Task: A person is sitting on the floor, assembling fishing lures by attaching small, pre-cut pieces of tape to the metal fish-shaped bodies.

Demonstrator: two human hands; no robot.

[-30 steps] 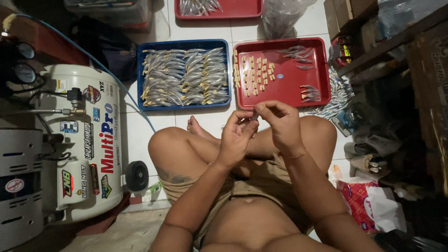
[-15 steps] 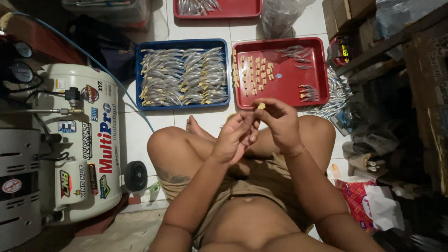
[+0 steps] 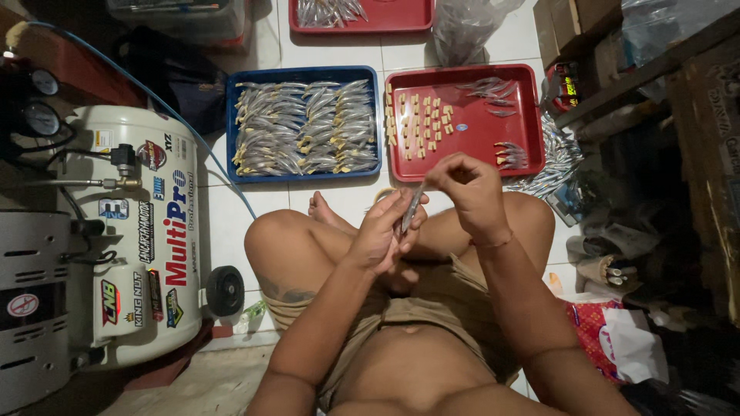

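Fishing lure body (image 3: 411, 212), slim and silvery, is held at the centre of the frame, just above the crossed legs of a seated person. Going from the left edge, a white air compressor (image 3: 135, 239) with coloured stickers is seen standing on the floor, with two round gauges (image 3: 38, 104) at the upper left and a blue hose (image 3: 166, 108) running from it toward the top of the frame. Right of the compressor, a blue tray (image 3: 231, 127) is laid on the white tiled floor (image 3: 223, 223) and is filled with rows of silvery lure bodies. At centre, the left hand (image 3: 381, 235) is closed around the lower part of the lure body, which stands tilted between its fingers. Just right of it, the right hand (image 3: 470, 189) is raised beside the upper end of the lure, its fingers curled together; whether anything is pinched in them cannot be told. Above the hands, a red tray (image 3: 462, 166) is seen beside the blue one, with small tan pieces (image 3: 420, 123) set in rows on its left half and a few silvery lures (image 3: 493, 92) on its right half. A second red tray (image 3: 416, 19) lies at the top edge. At the lower right, a red patterned bag (image 3: 597, 331) is seen on the floor among dark clutter.
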